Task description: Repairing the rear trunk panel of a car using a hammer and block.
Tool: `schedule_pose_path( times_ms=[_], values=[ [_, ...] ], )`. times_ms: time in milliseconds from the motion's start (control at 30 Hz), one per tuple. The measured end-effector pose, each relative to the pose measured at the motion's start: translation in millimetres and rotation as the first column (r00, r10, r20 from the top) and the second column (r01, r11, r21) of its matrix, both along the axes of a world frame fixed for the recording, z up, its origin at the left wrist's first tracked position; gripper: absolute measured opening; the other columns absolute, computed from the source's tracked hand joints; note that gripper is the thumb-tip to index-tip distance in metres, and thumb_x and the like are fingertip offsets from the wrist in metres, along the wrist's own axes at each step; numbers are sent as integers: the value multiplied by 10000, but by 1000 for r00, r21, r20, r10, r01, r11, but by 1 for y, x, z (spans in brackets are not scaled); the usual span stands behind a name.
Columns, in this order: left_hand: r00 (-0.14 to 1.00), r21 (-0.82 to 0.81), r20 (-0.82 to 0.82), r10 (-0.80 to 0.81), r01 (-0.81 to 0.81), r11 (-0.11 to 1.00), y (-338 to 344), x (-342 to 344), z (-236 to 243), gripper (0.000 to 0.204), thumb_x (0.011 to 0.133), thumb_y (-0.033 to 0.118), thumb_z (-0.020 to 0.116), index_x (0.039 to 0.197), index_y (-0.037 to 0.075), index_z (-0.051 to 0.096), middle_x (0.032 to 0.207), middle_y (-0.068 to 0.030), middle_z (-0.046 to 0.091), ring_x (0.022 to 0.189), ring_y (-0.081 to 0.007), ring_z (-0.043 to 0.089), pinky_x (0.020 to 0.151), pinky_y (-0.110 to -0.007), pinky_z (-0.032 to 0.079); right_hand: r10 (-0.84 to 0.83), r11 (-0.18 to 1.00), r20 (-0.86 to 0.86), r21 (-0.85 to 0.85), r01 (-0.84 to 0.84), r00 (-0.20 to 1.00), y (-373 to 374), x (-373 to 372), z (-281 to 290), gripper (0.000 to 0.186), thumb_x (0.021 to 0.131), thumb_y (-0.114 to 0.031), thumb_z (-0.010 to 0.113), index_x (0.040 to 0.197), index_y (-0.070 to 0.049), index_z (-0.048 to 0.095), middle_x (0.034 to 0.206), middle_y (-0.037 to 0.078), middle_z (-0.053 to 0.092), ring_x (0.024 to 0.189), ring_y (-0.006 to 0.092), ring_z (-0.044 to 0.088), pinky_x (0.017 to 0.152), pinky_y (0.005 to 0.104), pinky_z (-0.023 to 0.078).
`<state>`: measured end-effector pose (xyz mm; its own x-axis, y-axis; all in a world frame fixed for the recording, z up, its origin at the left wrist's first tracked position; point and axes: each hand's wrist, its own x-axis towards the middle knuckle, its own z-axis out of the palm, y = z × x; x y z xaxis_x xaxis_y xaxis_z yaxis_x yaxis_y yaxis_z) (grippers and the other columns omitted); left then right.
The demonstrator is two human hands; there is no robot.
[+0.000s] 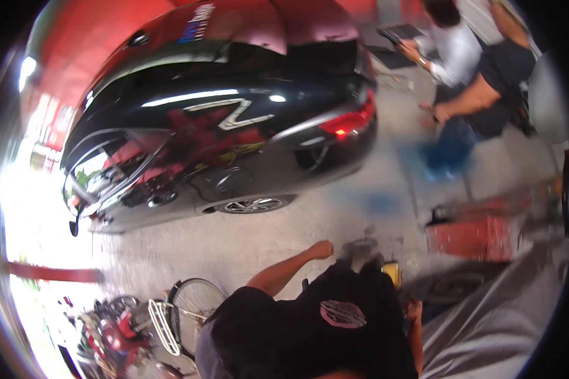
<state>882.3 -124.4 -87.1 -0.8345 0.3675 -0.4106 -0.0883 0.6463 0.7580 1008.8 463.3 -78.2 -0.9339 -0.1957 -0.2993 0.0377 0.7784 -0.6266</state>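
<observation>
I look steeply down my own black shirt (310,328), which has a round pink emblem. My left hand (322,249) is stretched forward over the concrete floor, fingers curled into a fist with nothing seen in it. My right hand (414,311) shows only partly at the shirt's right edge, beside a small yellow object (392,273); its fingers are blurred. A dark blurred shape (359,247) lies on the floor just past my left fist.
A black car (234,126) fills the upper left. Two people crouch at the upper right (468,69) near a blue blurred thing (449,151). A red box (471,237), a tyre (452,287) and grey sheeting (499,322) lie right; a bicycle wheel (193,306) lower left.
</observation>
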Motion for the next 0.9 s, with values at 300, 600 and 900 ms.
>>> schedule_pose_path(
  times_ms=[300,600,900],
  values=[
    [936,-274,216,280,-217,937,-61,86,-68,188,894,168,622,862,47,762,730,-88,719,579,-229,703,537,-394,592,141,959,21,-251,-132,990,-16,-117,-3,500,950,-435,604,1015,51,702,744,130,695,579,187,653,522,334,529],
    [495,-89,511,703,-783,616,-15,110,-10,193,904,205,636,970,63,750,889,-30,718,750,-177,751,533,-348,614,129,962,350,-270,-31,928,-90,-202,58,467,897,-170,601,1280,92,652,864,184,736,682,221,712,629,331,565],
    [407,-31,511,757,-871,490,113,208,-6,365,848,202,671,1178,64,744,1047,-181,754,933,-293,745,845,-423,581,305,950,536,-224,-216,788,-9,-224,12,454,902,-178,633,1274,80,663,924,157,749,758,231,725,700,366,578]
  ],
)
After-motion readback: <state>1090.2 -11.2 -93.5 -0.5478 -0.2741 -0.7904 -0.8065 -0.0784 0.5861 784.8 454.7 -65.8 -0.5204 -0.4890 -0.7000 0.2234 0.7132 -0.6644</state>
